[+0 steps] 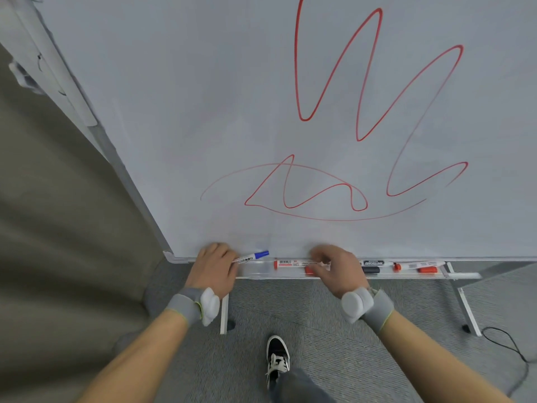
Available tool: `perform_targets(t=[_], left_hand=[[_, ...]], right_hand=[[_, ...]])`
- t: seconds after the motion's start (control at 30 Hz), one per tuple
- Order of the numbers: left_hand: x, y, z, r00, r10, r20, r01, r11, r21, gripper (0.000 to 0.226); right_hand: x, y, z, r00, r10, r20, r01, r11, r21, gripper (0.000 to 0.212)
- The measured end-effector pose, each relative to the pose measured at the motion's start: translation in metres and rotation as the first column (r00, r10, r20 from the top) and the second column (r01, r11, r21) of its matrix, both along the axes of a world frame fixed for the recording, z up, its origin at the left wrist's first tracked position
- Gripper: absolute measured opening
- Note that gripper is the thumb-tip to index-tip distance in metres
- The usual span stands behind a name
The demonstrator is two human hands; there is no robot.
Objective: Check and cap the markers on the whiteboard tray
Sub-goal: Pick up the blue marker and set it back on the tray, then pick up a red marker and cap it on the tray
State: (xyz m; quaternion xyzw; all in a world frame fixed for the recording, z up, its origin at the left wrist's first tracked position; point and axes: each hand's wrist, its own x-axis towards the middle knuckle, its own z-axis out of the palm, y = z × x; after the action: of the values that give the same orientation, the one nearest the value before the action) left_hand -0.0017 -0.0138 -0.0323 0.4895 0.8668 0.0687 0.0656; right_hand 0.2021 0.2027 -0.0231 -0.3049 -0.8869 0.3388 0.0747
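My left hand grips a white marker with a blue cap, its capped end pointing right just above the tray. My right hand rests over the middle of the tray, fingers curled at a red marker and a loose red cap; whether it grips them is hidden. Further right lie a black marker with a black cap below it, and another red marker beside a red cap.
The whiteboard carries red scribbles. Its stand legs reach onto the grey carpet. A black cable lies at the right. My shoe is below the tray. A beige wall is on the left.
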Motion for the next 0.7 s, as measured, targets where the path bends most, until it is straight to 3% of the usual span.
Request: perform_targets(t=[0.13, 0.2, 0.43, 0.6, 0.7], left_hand=[[0.007, 0.004, -0.003, 0.999, 0.003, -0.034, -0.004, 1.000, -0.019, 0.029], [0.010, 0.007, -0.005, 0.998, 0.028, -0.058, -0.029, 0.999, -0.020, 0.018], [0.027, 0.024, -0.001, 0.996, 0.085, -0.024, -0.086, 0.995, -0.040, 0.021], [0.048, 0.056, 0.005, 0.990, -0.126, 0.055, 0.123, 0.991, 0.058, 0.020], [0.059, 0.076, 0.004, 0.978, -0.210, -0.011, 0.210, 0.977, 0.022, 0.020]], right_hand=[[0.007, -0.001, -0.013, 0.995, 0.099, 0.017, -0.101, 0.977, 0.187, 0.019], [0.009, -0.001, -0.018, 0.988, 0.150, 0.023, -0.151, 0.957, 0.249, 0.016], [0.010, 0.004, -0.024, 0.976, 0.191, 0.104, -0.213, 0.931, 0.297, 0.012], [0.011, 0.002, -0.022, 0.969, 0.187, 0.161, -0.234, 0.904, 0.358, 0.011], [0.012, 0.002, -0.019, 0.967, 0.161, 0.199, -0.231, 0.883, 0.409, 0.011]])
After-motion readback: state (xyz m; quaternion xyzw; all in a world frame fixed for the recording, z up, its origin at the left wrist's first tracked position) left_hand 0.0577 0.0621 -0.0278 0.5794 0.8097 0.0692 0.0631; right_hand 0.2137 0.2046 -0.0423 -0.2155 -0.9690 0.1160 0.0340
